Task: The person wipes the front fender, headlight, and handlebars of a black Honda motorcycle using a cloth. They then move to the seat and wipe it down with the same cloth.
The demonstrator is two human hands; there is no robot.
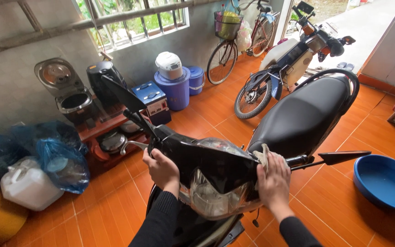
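Scooter [216,169]: handlebar clenched in left grip [162,168]; cloth [262,154] pressed under right grip [274,176] onto cowl. Risk judged: basin [382,182], right of that grip, is struck if bars swing.

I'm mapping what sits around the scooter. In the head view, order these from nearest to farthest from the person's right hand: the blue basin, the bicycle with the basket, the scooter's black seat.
From the right hand, which presses a cloth on the handlebar:
1. Black seat, just beyond the hand.
2. Blue basin, on the floor to the right.
3. Bicycle, far back by the wall.
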